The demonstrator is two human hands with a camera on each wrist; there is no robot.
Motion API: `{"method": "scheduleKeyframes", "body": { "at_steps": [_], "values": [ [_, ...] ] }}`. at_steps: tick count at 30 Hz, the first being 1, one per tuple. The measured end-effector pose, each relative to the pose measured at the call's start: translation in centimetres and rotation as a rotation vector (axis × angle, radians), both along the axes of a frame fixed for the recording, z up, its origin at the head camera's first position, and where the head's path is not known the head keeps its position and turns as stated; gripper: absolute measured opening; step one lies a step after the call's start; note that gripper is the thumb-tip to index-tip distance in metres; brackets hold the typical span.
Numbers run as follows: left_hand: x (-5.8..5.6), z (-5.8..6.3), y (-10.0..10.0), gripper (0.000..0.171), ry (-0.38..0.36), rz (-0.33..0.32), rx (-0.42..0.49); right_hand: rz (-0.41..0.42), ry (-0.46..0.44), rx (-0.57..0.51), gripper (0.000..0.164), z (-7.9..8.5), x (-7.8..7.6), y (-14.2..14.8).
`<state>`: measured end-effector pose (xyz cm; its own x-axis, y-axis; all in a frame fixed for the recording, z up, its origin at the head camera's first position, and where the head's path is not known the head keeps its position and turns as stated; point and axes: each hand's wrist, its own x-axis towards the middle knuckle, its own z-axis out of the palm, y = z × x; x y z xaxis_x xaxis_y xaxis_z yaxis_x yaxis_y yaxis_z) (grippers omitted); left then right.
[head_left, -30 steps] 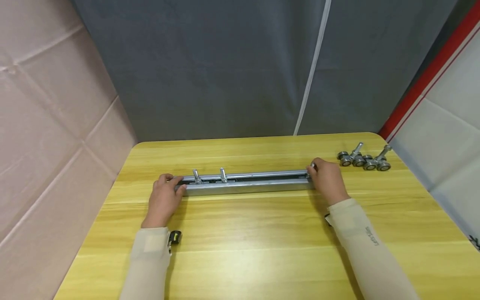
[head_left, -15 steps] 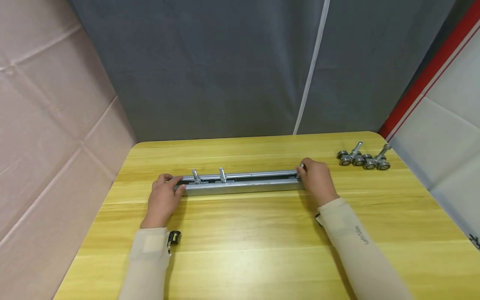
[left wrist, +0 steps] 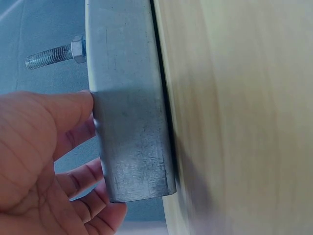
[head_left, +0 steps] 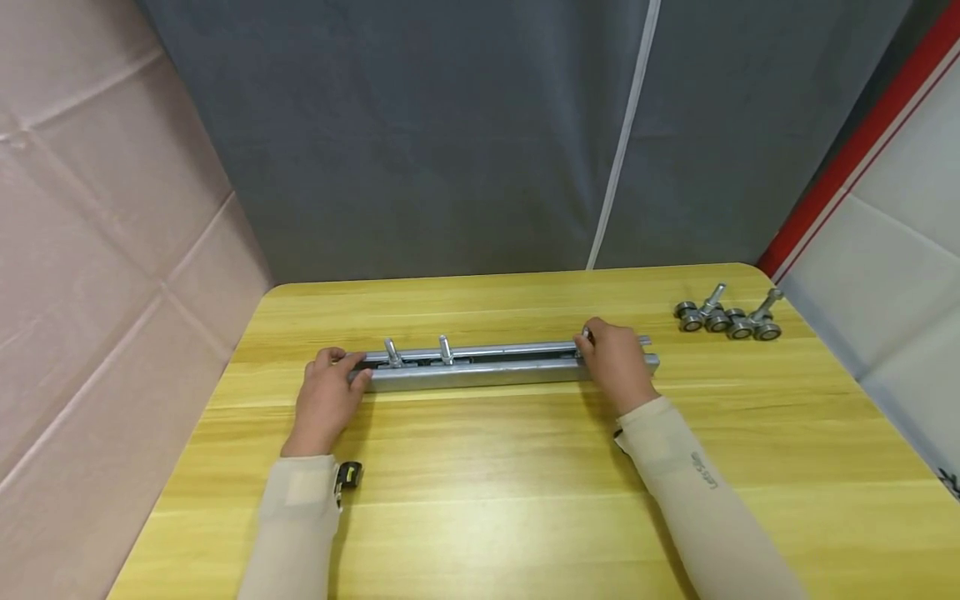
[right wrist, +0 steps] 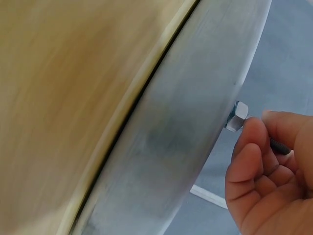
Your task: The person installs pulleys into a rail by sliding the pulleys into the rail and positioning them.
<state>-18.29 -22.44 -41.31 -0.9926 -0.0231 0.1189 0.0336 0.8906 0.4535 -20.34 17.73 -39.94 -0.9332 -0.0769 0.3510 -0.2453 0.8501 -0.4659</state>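
Currently the rail [head_left: 480, 367] is lying across the worktop [head_left: 525, 500], running from 9 to 3 o'clock. The left hand [head_left: 326, 400] is gripping its 9 o'clock end, thumb and fingers wrapped round the channel. The right hand [head_left: 617, 362] is pinching a bolt [right wrist: 237, 116] standing up from the rail's slot near the 3 o'clock end. Two more bolts [head_left: 392, 352] are standing toward 9 o'clock. Likely risks: the roller under the pinched bolt is possibly jamming in the slot if pulled askew, and the rail is skidding if the left grip loosens. Spare rollers [head_left: 726, 318] are sitting at 2 o'clock, well apart.
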Motion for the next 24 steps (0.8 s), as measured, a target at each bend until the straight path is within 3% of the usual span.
{"method": "scheduleKeyframes", "body": {
  "at_steps": [24],
  "values": [
    [0.1,0.1,0.0,0.041,0.015,-0.008,-0.003,0.021,-0.051,-0.023,0.022,0.2,-0.1,-2.6]
  ]
}}
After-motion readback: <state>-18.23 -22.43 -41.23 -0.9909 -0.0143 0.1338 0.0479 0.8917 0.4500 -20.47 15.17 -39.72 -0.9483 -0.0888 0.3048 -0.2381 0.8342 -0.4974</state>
